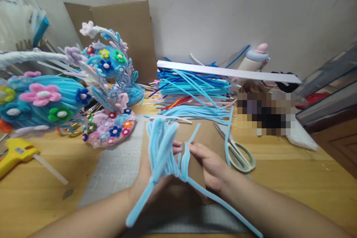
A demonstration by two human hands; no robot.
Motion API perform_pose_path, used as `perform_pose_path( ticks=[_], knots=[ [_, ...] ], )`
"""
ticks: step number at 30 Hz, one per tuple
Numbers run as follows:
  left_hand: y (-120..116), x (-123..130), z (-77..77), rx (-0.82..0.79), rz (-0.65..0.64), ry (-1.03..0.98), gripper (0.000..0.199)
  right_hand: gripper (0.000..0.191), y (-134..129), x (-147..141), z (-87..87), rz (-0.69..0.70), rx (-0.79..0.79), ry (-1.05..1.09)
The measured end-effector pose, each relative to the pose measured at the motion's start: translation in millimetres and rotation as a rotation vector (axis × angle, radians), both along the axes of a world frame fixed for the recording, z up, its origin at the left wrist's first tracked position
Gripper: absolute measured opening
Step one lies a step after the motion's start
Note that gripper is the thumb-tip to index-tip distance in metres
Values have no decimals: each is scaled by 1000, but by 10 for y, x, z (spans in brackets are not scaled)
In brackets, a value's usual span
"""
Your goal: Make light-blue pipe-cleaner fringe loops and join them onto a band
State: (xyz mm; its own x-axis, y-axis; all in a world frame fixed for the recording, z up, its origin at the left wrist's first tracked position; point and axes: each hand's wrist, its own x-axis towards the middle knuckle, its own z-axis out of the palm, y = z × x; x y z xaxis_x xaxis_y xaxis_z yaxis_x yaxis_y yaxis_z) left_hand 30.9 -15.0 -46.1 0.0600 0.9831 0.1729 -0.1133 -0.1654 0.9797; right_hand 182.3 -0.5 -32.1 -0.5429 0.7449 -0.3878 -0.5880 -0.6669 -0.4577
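Note:
A bunch of light blue pipe cleaners [161, 148] is looped together in a row, with two long loose ends pointing down toward me. My left hand [143, 173] is closed around the bunch from behind; most of its fingers are hidden by the loops. On the other side, my right hand [213, 165] pinches one light blue pipe cleaner at the row's right end between thumb and finger. Brown cardboard [213, 134] shows behind and below both hands. To the right of my right hand lie scissors [241, 156] with pale green handles.
Piled pipe cleaners [192, 85] lie at the back under a white strip [223, 71]. Flower-covered pipe-cleaner ornaments [41, 100] stand left, by a yellow glue gun [19, 154]. A grey cutting mat [103, 178] covers the table's middle. A bottle [253, 59] stands by the wall.

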Motion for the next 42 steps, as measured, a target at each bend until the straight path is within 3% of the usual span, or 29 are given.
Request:
perform_pose_path(
  ticks=[3,8,14,20,31,35,39,41,42],
  knots=[
    [10,-11,77,73,-43,84,11,16,19,1,-15,-12,-22,17],
    [-97,-59,209,-110,-118,314,28,16,34,-3,-55,-36,14,13],
    [-150,-17,261,-267,-134,176,33,14,44,8,-107,-75,98,-44],
    [-201,-20,299,-354,-147,128,25,9,66,36,-120,-95,20,-108],
    [-256,28,354,-359,-205,90,21,12,101,68,-69,-101,40,-142],
    [-201,-11,329,-525,-21,27,12,14,126,122,18,-111,92,-131],
    [16,-160,412,-511,154,-32,5,19,167,219,75,-78,158,-249],
    [123,-267,496,-494,322,-106,9,20,192,251,60,-3,231,-350],
    [153,-318,546,-400,369,-108,8,21,203,256,43,34,282,-416]
  ],
)
